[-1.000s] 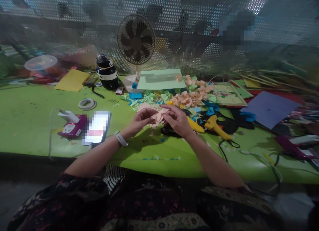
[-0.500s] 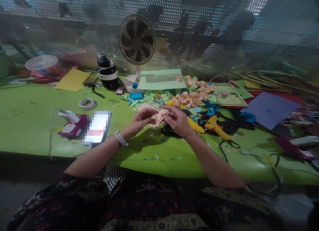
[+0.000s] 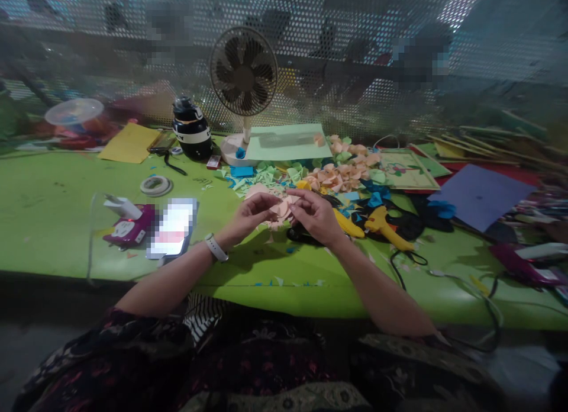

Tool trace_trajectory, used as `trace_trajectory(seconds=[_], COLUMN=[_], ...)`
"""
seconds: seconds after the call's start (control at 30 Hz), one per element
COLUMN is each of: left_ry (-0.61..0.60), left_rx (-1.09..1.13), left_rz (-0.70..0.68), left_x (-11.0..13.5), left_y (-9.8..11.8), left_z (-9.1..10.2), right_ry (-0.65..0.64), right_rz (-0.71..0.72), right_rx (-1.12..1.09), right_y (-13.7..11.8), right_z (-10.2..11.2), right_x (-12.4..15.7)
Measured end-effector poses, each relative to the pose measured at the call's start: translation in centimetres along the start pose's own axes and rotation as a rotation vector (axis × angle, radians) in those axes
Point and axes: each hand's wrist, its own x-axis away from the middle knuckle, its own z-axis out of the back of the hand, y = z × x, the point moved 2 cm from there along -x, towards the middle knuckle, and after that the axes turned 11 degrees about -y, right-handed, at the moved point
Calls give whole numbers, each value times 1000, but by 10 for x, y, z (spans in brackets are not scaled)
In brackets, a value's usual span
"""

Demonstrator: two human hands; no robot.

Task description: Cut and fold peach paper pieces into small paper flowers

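Note:
Between my two hands is a small peach paper piece [image 3: 283, 209], rounded in outline. My left hand [image 3: 251, 215] pinches its left side with thumb and fingers; a white band circles that wrist. On the other side, my right hand [image 3: 314, 215] has thumb and fingers closed on the same paper. Peach paper scraps lie on the green table [image 3: 248, 264] beneath the hands. Just beyond is a heap of peach paper petals [image 3: 341, 172] mixed with light green scraps [image 3: 270, 174]. A yellow glue gun [image 3: 385, 227] rests to the right of my right hand.
Behind stand a fan [image 3: 244, 74] and a black bottle [image 3: 191, 131]. A phone [image 3: 174, 228], a tape roll [image 3: 155, 186] and a purple power strip [image 3: 129, 225] lie left. Right are a purple paper sheet [image 3: 481, 196], a framed card [image 3: 408, 168] and loose cables [image 3: 470, 290].

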Motion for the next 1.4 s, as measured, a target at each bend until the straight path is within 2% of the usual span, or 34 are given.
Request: trace_trajectory(seconds=[0.27, 0.5, 0.7, 0.9, 1.07, 1.2, 1.4], left_ry=[-5, 13, 15, 20, 38, 38, -9], left_rx=[-23, -42, -56, -30, 27, 5, -56], left_rz=[8, 16, 38, 114, 169, 154, 71], left_x=[0, 1, 1, 3, 3, 3, 2], left_y=[3, 4, 0, -1, 0, 0, 0], left_z=[-1, -2, -2, -2, -3, -4, -3], right_ry=[4, 63, 84, 95, 117, 101, 40], right_rz=[28, 140, 170, 262, 314, 321, 195], right_rx=[86, 398, 682, 949, 1071, 1055, 689], right_y=[-3, -3, 3, 4, 4, 5, 11], right_z=[0, -2, -5, -10, -11, -13, -10], right_x=[1, 3, 3, 4, 4, 4, 2])
